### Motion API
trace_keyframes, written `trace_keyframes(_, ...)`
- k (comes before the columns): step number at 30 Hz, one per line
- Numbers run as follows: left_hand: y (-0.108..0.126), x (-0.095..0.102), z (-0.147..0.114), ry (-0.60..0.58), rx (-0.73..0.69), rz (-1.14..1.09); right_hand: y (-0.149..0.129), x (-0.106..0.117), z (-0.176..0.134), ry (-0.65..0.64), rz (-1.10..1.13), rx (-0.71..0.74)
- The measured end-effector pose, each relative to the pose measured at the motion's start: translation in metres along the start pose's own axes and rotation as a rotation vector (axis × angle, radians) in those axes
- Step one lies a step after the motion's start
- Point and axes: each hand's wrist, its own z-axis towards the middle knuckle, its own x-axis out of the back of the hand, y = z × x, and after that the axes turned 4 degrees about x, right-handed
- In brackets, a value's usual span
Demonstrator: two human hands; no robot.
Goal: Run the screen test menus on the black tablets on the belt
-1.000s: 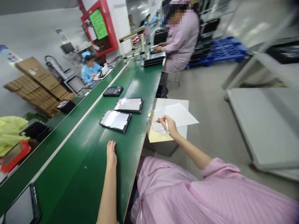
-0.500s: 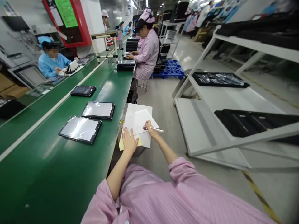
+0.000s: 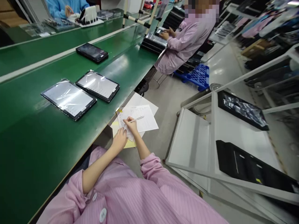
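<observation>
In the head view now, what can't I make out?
All in the head view:
Markings on the white sheet: too small to read; the left hand covers part.
Tip of the pen: lost at the right hand, too small.
Marks on the pale-screened tablets: too small, with glare.
Co-worker in blue: head cut off by the top edge.

Nothing readable on the paper point(image 3: 147, 119) or on the tablet screens point(image 3: 68, 97).
</observation>
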Motion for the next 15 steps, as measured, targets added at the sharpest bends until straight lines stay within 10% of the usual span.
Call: trace_keyframes(15, 0.018, -0.013, -0.014, -0.047, 0.019, 0.383, 0.006, -0.002, -0.029, 0.052, -0.148, 0.058)
